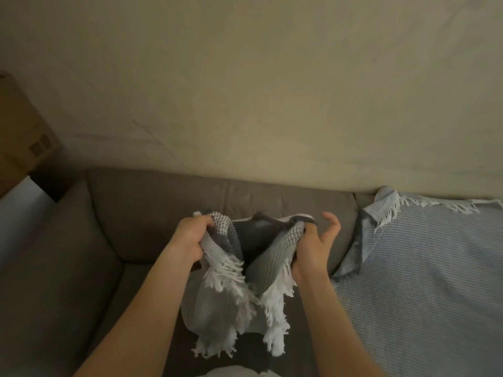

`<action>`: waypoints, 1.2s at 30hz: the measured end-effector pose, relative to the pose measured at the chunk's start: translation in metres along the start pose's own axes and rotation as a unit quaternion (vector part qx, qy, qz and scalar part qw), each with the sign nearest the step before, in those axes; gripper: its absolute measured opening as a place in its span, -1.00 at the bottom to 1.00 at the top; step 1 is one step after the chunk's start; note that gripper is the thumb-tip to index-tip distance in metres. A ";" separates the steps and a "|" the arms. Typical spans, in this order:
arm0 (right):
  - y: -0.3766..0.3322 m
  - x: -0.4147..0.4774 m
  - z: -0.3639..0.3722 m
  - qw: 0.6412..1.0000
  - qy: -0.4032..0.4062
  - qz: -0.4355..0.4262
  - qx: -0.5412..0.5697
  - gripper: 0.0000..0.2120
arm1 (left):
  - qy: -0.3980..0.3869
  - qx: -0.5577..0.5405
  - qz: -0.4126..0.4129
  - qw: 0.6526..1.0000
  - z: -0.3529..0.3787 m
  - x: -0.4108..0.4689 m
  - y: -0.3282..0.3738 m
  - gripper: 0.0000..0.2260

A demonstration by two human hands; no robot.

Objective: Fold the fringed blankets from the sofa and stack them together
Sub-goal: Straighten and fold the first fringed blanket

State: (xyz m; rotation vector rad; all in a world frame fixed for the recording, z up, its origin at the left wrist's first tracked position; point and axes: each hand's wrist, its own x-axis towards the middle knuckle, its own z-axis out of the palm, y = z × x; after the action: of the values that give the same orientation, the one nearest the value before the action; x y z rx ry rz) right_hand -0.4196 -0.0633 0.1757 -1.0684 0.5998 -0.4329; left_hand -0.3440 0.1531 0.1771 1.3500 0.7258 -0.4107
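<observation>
Two bare forearms come up from the bottom of the frame. Left hand (pixel 190 238), centre frame, fingers curled tight round a bunched edge of the grey blanket (pixel 209 306). Right hand (pixel 313 248) just right of it, pinches the other edge between thumb and palm side, a couple of fingers sticking up loose. Hands apart, cloth sagging in a pocket between them. The blanket is held up over the seat, lower centre, and its white fringe (pixel 275 303) hangs below both hands. Behind: brown-grey sofa (pixel 136 213), seat and back cushions across mid frame. Blue blanket (pixel 422 268) is spread over the sofa's right part, fringed edge folded back at the top, well apart from the grey one. Beige wall (pixel 272 91) fills the upper frame. Cardboard box (pixel 21 137) at far left.
</observation>
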 end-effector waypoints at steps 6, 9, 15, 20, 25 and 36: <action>-0.004 -0.005 0.014 0.951 -0.172 -0.054 -0.253 -0.80 | -0.106 0.074 0.055 0.990 0.006 -0.013 0.004 -0.78; 0.005 -0.007 0.019 0.910 -0.291 -0.023 -0.296 -0.60 | -0.194 0.199 0.116 0.954 0.008 -0.024 0.007 -0.63; 0.001 0.000 0.015 0.832 -0.395 0.002 -0.390 -0.81 | -0.258 0.431 0.204 0.841 0.004 -0.034 0.022 -0.64; 0.008 0.007 0.016 0.843 -0.295 -0.042 -0.448 -0.64 | -0.192 0.499 0.294 0.792 0.017 -0.028 0.014 -0.73; 0.001 0.013 0.005 0.889 -0.234 -0.010 -0.393 -0.57 | -0.087 0.554 0.310 0.768 0.000 -0.019 0.006 -0.84; -0.016 0.011 0.000 0.939 -0.155 0.189 -0.242 -0.84 | -0.210 0.205 0.182 0.938 0.018 -0.037 -0.009 -0.72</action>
State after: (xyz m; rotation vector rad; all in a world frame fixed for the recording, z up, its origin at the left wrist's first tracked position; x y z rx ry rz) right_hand -0.4115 -0.0769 0.1876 -1.4160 0.6261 0.2351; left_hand -0.3722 0.1290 0.1965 1.6754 0.0232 -0.5476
